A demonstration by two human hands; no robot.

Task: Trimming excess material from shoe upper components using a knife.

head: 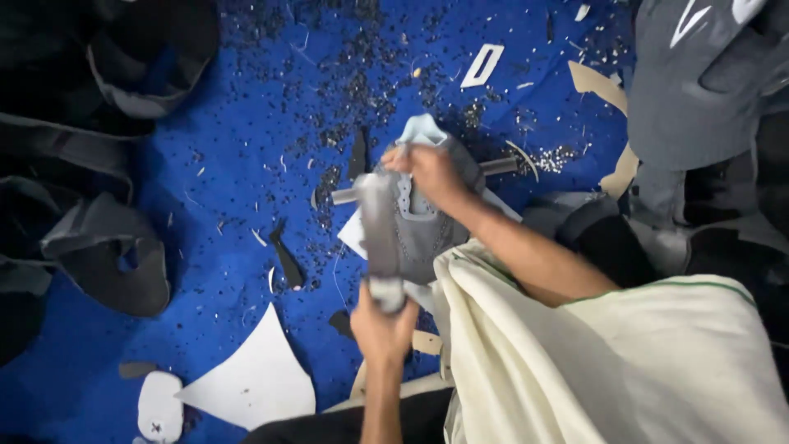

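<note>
both hands on a grey shoe upper [415, 226] over the blue table [246, 164] — left hand [382, 325] grips its near end, right hand [431, 173] clamps the far end. white paper pattern [251, 378] lies near-left of the upper, metal rod [345, 196] just behind it.

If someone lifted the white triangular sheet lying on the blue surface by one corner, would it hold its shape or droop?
The white triangular sheet lies flat with clean-cut edges, so it probably bends rather than crumples. It looks thin, so likely light and easily slid across the blue surface. The small dark scraps around it might drag along underneath.
</note>
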